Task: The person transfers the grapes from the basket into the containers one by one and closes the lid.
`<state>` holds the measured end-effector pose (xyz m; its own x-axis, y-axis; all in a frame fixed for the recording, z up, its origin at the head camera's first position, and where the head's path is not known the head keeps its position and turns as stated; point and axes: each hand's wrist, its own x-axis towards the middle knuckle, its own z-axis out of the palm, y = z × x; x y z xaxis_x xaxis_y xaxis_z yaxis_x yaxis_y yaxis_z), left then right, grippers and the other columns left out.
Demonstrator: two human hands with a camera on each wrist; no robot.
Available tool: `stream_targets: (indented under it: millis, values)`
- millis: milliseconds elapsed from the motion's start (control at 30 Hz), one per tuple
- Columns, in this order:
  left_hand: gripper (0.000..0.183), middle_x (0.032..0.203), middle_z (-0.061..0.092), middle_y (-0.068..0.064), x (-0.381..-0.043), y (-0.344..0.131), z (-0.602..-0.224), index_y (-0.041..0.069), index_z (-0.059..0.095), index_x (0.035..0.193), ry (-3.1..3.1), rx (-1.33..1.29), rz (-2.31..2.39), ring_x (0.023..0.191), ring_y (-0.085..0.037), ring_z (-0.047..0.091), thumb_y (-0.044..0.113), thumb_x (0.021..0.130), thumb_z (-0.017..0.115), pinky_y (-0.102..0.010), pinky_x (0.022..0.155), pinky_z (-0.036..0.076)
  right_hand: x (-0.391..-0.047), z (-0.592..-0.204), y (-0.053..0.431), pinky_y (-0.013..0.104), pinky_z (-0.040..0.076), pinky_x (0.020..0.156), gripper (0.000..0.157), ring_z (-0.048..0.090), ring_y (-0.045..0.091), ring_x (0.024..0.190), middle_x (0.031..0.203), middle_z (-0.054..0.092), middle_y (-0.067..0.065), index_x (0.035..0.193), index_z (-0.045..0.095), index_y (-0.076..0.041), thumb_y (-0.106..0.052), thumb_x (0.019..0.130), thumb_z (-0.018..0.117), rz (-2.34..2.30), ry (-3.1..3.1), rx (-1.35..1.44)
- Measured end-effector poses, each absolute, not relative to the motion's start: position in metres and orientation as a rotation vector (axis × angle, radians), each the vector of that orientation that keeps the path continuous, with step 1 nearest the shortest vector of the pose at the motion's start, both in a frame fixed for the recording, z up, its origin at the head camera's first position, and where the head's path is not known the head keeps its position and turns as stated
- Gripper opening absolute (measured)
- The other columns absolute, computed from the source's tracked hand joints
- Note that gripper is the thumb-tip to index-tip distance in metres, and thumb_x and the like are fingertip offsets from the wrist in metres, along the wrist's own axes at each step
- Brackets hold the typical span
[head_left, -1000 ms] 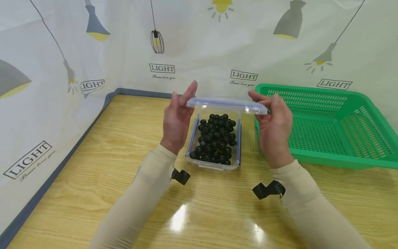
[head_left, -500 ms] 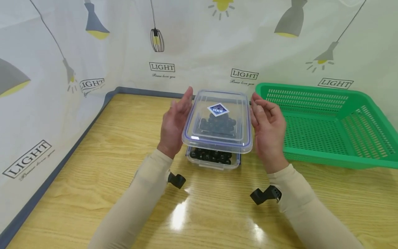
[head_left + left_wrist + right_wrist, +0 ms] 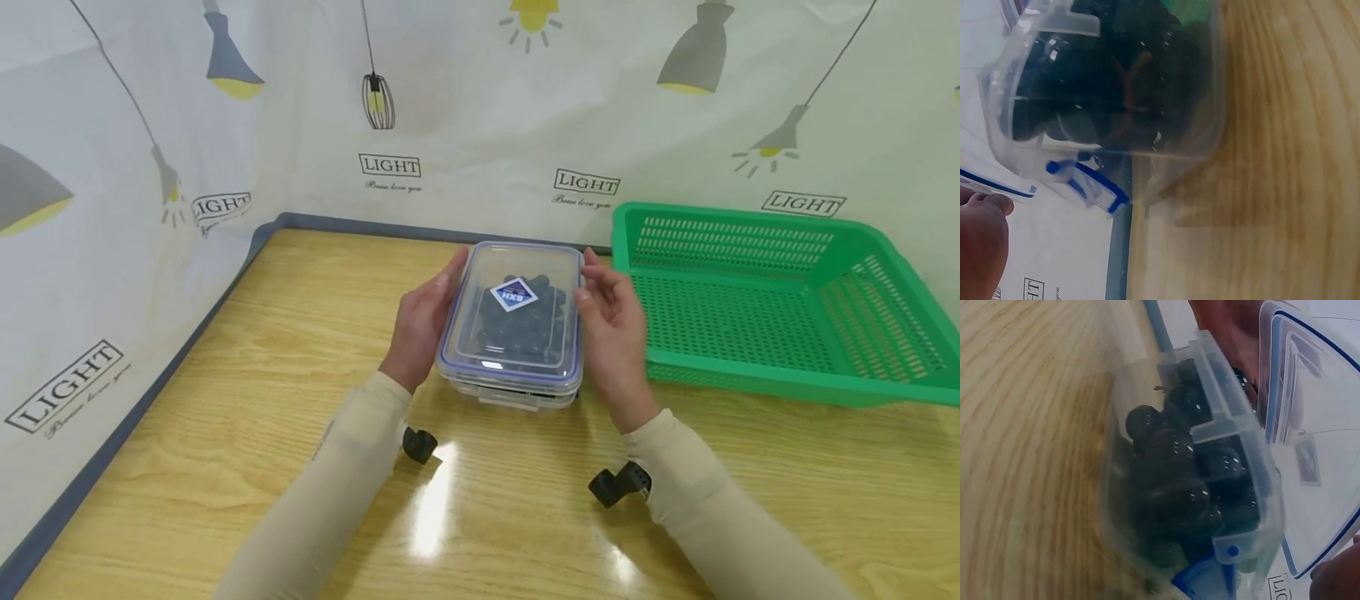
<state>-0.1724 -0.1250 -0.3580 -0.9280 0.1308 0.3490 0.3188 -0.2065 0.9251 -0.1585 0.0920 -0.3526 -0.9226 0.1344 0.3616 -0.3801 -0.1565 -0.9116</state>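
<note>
The left hand (image 3: 422, 333) and right hand (image 3: 615, 342), each grip narrowed to pinch a long edge of the clear lid (image 3: 517, 333), seem set apart to steady it just above the box (image 3: 506, 399) of dark fruit (image 3: 1185, 450) between them. The table (image 3: 270, 333) gives room beyond the left grip; the green basket (image 3: 757, 372) crowds the right.

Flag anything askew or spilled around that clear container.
The lid sits askew: the right wrist view shows it tilted, with a gap from the rim of the clear container. Nothing looks spilled on the table.
</note>
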Motion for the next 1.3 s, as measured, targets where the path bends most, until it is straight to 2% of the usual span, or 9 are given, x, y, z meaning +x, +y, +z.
stream_targets:
  millis: [100, 300, 600, 800, 1033, 1300]
  values:
    - [0.049, 0.153, 0.036, -0.011, -0.174, -0.125, -0.363, -0.009, 0.041, 0.142, -1.951, -0.540, -2.221, 0.140, -0.013, 0.033, 0.024, 0.108, 0.031, -0.026, 0.114, 0.025, -0.159, -0.357, 0.089, 0.026, 0.030, 0.112, 0.023, 0.036, 0.019, 0.139, 0.150, 0.041, 0.012, 0.122, 0.046, 0.011, 0.011, 0.100, 0.040, 2.113, -1.831, 0.265]
    - [0.043, 0.153, 0.037, -0.006, -0.180, -0.124, -0.369, -0.001, 0.044, 0.144, -2.103, -0.527, -2.032, 0.140, -0.009, 0.033, 0.022, 0.110, 0.033, -0.024, 0.114, 0.025, -0.163, -0.364, 0.089, 0.022, 0.027, 0.112, 0.030, 0.031, 0.016, 0.141, 0.154, 0.035, 0.010, 0.127, 0.043, 0.010, 0.013, 0.099, 0.033, 2.107, -1.885, 0.250]
    - [0.043, 0.150, 0.041, 0.000, -0.186, -0.122, -0.377, 0.005, 0.045, 0.145, -2.197, -0.452, -1.959, 0.138, -0.009, 0.036, 0.026, 0.110, 0.033, -0.022, 0.112, 0.027, -0.168, -0.368, 0.087, 0.022, 0.024, 0.113, 0.036, 0.027, 0.017, 0.143, 0.156, 0.030, 0.010, 0.132, 0.042, 0.009, 0.016, 0.098, 0.034, 2.041, -1.965, 0.249]
    - [0.044, 0.150, 0.040, 0.003, -0.187, -0.120, -0.379, 0.010, 0.045, 0.147, -2.301, -0.369, -1.957, 0.138, -0.011, 0.035, 0.031, 0.109, 0.036, -0.024, 0.112, 0.028, -0.170, -0.377, 0.088, 0.024, 0.028, 0.112, 0.040, 0.028, 0.016, 0.142, 0.158, 0.029, 0.006, 0.137, 0.040, 0.007, 0.015, 0.098, 0.037, 2.043, -2.046, 0.163]
    - [0.047, 0.154, 0.033, -0.004, -0.188, -0.115, -0.377, 0.008, 0.039, 0.149, -2.397, -0.353, -1.885, 0.140, -0.012, 0.032, 0.030, 0.108, 0.040, -0.023, 0.112, 0.027, -0.172, -0.383, 0.090, 0.025, 0.029, 0.112, 0.041, 0.030, 0.019, 0.142, 0.158, 0.029, 0.009, 0.137, 0.040, 0.007, 0.016, 0.096, 0.039, 2.024, -2.056, 0.154]
    - [0.044, 0.153, 0.034, -0.004, -0.189, -0.118, -0.378, 0.006, 0.039, 0.148, -2.449, -0.351, -1.832, 0.139, -0.015, 0.035, 0.021, 0.106, 0.045, -0.024, 0.111, 0.030, -0.172, -0.385, 0.091, 0.026, 0.029, 0.112, 0.042, 0.030, 0.021, 0.142, 0.157, 0.029, 0.010, 0.138, 0.039, 0.008, 0.015, 0.097, 0.039, 2.011, -2.088, 0.167]
